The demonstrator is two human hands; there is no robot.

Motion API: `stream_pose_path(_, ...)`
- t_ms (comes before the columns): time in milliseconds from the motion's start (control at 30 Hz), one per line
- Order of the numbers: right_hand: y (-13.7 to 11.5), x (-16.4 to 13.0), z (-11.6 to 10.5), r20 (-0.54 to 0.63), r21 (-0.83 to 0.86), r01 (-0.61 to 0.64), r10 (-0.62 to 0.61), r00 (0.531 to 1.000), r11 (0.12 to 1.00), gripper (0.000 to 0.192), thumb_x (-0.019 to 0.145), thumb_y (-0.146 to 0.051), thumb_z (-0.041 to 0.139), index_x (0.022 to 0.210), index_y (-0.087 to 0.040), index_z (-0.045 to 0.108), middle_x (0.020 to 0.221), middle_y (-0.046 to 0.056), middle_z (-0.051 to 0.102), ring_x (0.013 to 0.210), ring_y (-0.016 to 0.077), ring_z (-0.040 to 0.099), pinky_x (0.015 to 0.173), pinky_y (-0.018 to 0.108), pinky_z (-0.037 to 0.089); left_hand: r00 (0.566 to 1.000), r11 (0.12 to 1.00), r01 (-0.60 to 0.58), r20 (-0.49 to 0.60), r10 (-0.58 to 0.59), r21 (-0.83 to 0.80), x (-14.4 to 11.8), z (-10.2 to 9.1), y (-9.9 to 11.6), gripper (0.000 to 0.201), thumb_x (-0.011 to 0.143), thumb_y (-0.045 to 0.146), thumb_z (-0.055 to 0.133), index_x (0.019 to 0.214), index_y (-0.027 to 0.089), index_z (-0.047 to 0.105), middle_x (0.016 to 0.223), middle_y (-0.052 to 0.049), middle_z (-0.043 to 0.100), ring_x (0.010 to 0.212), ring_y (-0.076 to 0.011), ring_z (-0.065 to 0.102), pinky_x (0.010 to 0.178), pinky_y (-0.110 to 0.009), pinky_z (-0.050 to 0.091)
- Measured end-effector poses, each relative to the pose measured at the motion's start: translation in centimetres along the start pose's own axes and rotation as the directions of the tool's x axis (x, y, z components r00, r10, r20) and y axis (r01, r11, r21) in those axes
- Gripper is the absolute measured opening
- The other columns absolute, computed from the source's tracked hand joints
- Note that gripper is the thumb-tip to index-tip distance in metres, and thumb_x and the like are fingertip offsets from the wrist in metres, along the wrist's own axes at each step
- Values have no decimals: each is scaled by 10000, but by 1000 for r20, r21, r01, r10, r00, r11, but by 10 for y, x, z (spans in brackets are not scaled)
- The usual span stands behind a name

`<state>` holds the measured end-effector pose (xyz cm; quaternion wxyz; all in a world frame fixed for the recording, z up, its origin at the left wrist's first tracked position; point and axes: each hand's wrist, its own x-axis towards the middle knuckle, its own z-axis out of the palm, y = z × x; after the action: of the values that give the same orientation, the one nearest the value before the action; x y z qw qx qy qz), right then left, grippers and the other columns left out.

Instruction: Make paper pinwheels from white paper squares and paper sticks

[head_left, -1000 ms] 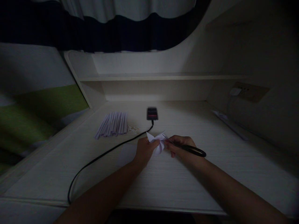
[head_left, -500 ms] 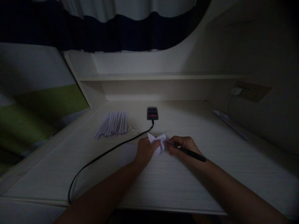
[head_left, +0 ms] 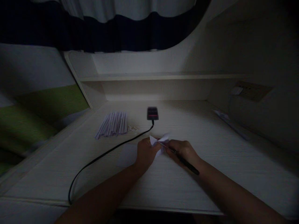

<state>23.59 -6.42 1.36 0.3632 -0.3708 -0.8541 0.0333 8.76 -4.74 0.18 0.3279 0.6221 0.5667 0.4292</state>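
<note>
Near the middle of the desk, my left hand (head_left: 145,153) is closed on a folded white paper piece (head_left: 153,141) with pointed flaps, the thumb pressing on it. My right hand (head_left: 183,151) grips a slim pointed tool with a black handle (head_left: 188,164) and a thin metal shaft; its exact kind is unclear in this light. The shaft reaches left to the paper, and the handle slants back over my right wrist. The fingers hide part of the paper, and I cannot tell whether the tip is in a fold.
Rolled white paper tubes (head_left: 113,123) lie in a row at left, beside small pale bits (head_left: 133,128). A flat paper sheet (head_left: 127,155) is left of my hands. A black cable (head_left: 100,156) runs to a small dark device (head_left: 152,113). A long thin strip (head_left: 233,127) lies right.
The tool's handle has swung down and slightly left, toward me. My right hand has turned with it, and the paper's flaps have shifted a little.
</note>
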Motion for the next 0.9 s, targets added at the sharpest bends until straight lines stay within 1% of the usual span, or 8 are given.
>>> stream_pose_path(133, 3, -4, 5, 39, -164, 170, -166, 985, 972, 197, 833, -189, 388, 802, -144, 577, 692, 45, 619, 566, 103, 571, 513, 195, 414, 999, 999, -29, -15, 30, 31, 0, 0, -2, 163, 594, 237, 545, 661, 139, 658, 617, -28, 640, 579, -153, 566, 544, -236, 415)
stream_pose_path(300, 1, -4, 9, 8, -166, 160, -161, 987, 973, 200, 830, -192, 384, 803, -133, 573, 676, 56, 617, 527, 107, 559, 481, 202, 407, 999, 999, -38, -23, 38, -12, -4, 2, -2, 163, 603, 220, 541, 691, 162, 665, 636, -15, 654, 598, -151, 581, 538, -227, 422)
stream_pose_path(433, -9, -1, 12, -59, 152, -206, 217, 974, 967, 228, 804, -244, 414, 651, -154, 556, 523, 4, 569, 427, 82, 516, 412, 172, 385, 996, 999, -34, -83, 31, -33, -6, 5, -3, 156, 611, 249, 551, 674, 160, 662, 591, -5, 638, 548, -137, 570, 516, -217, 408)
stream_pose_path(533, -19, 4, 11, 22, 403, -508, 548, 837, 761, 273, 778, -302, 459, 546, -164, 506, 407, -29, 501, 355, 72, 470, 346, 158, 341, 993, 998, -46, -110, 42, -35, -6, 6, -3, 155, 614, 258, 552, 662, 154, 657, 556, 0, 620, 525, -132, 560, 491, -210, 390)
stream_pose_path(667, -20, 5, 16, 50, 498, -580, 646, 762, 645, 287, 763, -332, 485, 531, -163, 485, 375, -33, 481, 343, 75, 456, 331, 161, 329, 989, 996, -87, -122, 86, 0, -6, 6, -3, 162, 635, 247, 531, 664, 144, 652, 553, -7, 615, 520, -126, 553, 515, -215, 397)
stream_pose_path(767, -10, 0, 24, -81, 340, -424, 476, 876, 839, 298, 805, -319, 428, 561, -161, 489, 409, -26, 494, 356, 76, 458, 342, 167, 329, 985, 993, -104, -133, 110, 50, -6, 4, -3, 171, 641, 242, 526, 689, 142, 656, 608, -28, 635, 572, -140, 569, 552, -230, 414)
stream_pose_path(833, -2, -3, 26, -140, 101, -110, 124, 982, 989, 263, 824, -265, 397, 619, -150, 514, 522, 9, 558, 432, 88, 499, 411, 184, 373, 984, 989, -105, -136, 118, 103, -6, 3, -2, 174, 634, 229, 527, 711, 145, 659, 663, -42, 649, 632, -155, 579, 577, -242, 424)
stream_pose_path(900, 5, -3, 21, -49, -109, 174, -181, 982, 979, 215, 836, -199, 371, 715, -135, 537, 627, 41, 593, 498, 101, 522, 468, 205, 396, 986, 982, -111, -108, 129, 155, -7, 1, -1, 174, 631, 215, 523, 715, 148, 660, 686, -48, 653, 657, -160, 580, 578, -244, 424)
